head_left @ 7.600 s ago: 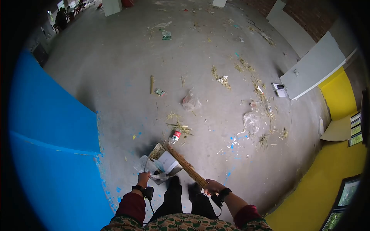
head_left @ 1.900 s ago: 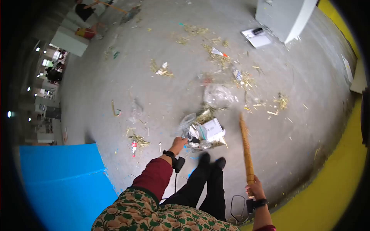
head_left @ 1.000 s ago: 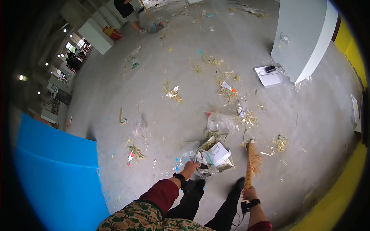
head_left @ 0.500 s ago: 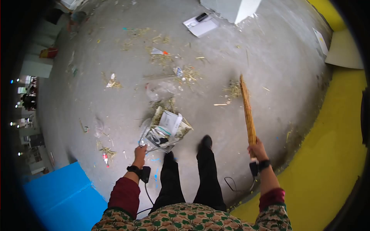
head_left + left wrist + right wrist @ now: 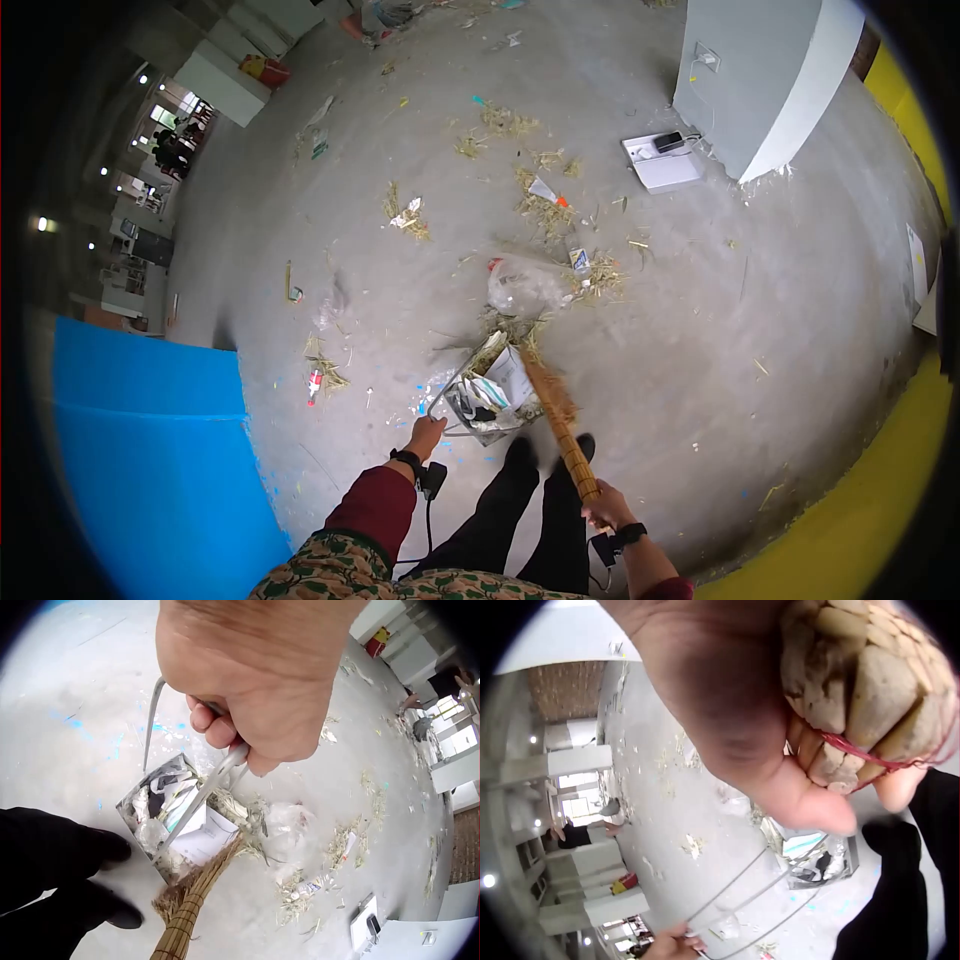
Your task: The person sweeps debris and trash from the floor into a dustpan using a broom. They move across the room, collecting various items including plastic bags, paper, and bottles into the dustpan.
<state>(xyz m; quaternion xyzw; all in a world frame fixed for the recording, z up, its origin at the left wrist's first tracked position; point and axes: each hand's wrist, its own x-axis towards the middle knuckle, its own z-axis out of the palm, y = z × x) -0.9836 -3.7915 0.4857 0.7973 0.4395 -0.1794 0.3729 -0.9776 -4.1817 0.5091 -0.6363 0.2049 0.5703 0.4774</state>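
Note:
In the head view my left hand (image 5: 428, 432) grips the looped metal handle (image 5: 437, 398) of a dustpan (image 5: 492, 437) that stands low before my shoes. Inside it lie crumpled plastic, straw and a white box (image 5: 512, 378). My right hand (image 5: 610, 507) holds a short straw hand broom (image 5: 562, 425) near its butt end, which red string binds in the right wrist view. The broom slants down and forward, its frayed bristles beside the dustpan's right side. Loose straw (image 5: 522, 328) lies at the dustpan's far edge. From the left wrist view, the broom head (image 5: 174, 898) overlaps the dustpan's edge.
Ahead lie a clear plastic bag (image 5: 525, 288) and several straw piles. A red-labelled bottle (image 5: 315, 385) is at left. A white pillar (image 5: 750, 90) rises at upper right, with an open white box (image 5: 665, 172) by its foot. Blue (image 5: 150, 430) and yellow (image 5: 830, 520) walls flank me.
The broom has swung from far right in to the dustpan's side, and the straw clump that lay at right now shows no longer there. Earlier, I stood closer to the bottle.

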